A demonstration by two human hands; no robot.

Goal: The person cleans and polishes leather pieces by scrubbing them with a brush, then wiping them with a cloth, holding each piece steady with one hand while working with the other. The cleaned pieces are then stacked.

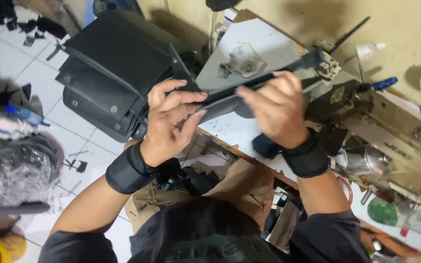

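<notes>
wristbands, black and broad, sit on both forearms nearest the camera. above them, the left hand (169, 119) is closed on the near end of a long black strip (249, 87), fingers curled over the top edge and thumb beneath. the right hand (274, 107) is closed on the same strip further along, fingers folded over it from above. the strip is held in the air between the two hands, above the front edge of the bench (264, 41), with its far end reaching up and right past the right hand.

handling judgement: the strip appears to be leather or a similar sheet material, thin, light and flexible along its length. it seems to hold a line only where it is supported, so the free end is likely to droop or twist. the surface looks matte and should not slip in dry fingers. a pinch across the width, one hand at each end of the working section, looks like the steadiest hold. it does not look fragile, though hard creasing may mark it.

beyond the left hand, a stack of black bags (115, 73) lies on the tiled floor (30, 68). on the bench lies a stained rag (243, 61). at the far right, the bench carries a blue-tipped tool (383, 84).
</notes>
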